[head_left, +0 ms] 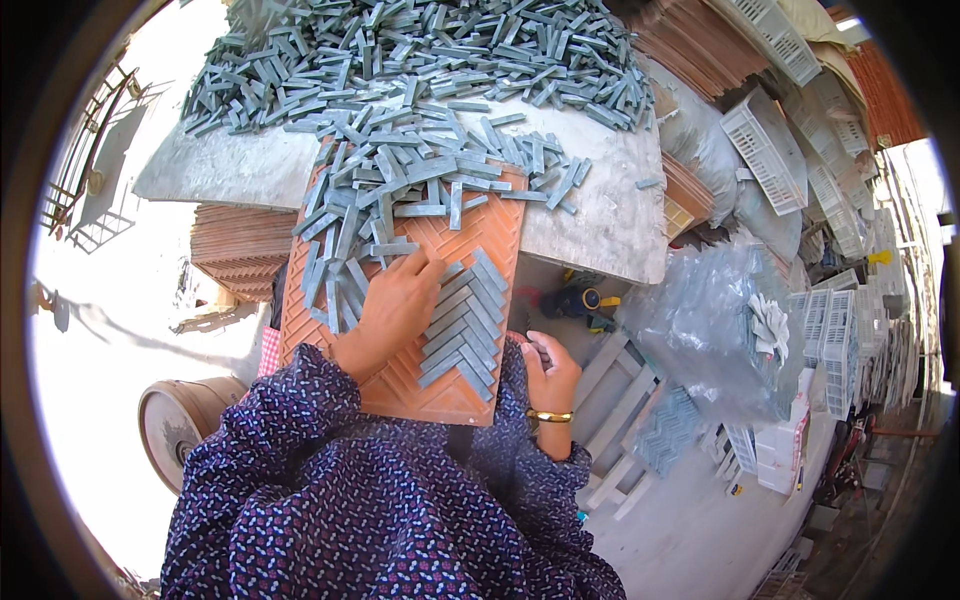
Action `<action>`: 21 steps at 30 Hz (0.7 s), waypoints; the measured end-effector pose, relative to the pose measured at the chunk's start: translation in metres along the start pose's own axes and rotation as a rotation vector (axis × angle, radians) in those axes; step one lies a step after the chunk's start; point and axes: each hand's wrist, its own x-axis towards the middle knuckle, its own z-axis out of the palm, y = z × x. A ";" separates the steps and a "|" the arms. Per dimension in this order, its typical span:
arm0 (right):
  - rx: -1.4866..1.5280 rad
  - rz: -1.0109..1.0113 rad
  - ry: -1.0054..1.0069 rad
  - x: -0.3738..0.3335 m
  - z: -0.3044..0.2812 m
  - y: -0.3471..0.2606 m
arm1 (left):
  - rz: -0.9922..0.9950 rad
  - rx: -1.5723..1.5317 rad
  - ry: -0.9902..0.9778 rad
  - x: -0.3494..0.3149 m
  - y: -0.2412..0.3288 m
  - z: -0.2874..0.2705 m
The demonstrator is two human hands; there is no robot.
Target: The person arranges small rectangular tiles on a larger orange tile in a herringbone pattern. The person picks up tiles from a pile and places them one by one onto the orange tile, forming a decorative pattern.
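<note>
An orange-brown ridged tray (440,402) lies in front of me. In its right part, grey-blue stone strips (465,328) are laid in a herringbone pattern. My left hand (397,305) is over the tray, its fingers pinched at the upper left end of that pattern, on a stone strip (452,272) that they partly hide. A heap of loose strips (350,215) covers the tray's far and left part. Beside the tray's right edge, my right hand (552,375) has its fingers curled closed; what is in them, if anything, is hidden.
Beyond the tray, a large pile of strips (420,55) sits on a pale slab table (600,225). Stacked brown trays (240,245) stand below left, near a bucket (185,425). On the right are a plastic-wrapped bundle (700,325), white crates (765,150) and a wooden pallet (612,420).
</note>
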 end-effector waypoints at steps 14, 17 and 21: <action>0.027 -0.007 0.017 0.012 -0.003 -0.024 | 0.021 -0.202 0.043 -0.006 -0.006 0.006; 0.014 -0.019 0.001 0.015 -0.001 -0.027 | 0.012 -0.230 0.037 -0.003 -0.006 0.010; 0.037 -0.104 -0.001 0.034 0.004 -0.043 | 0.018 -0.270 0.035 0.004 -0.006 0.013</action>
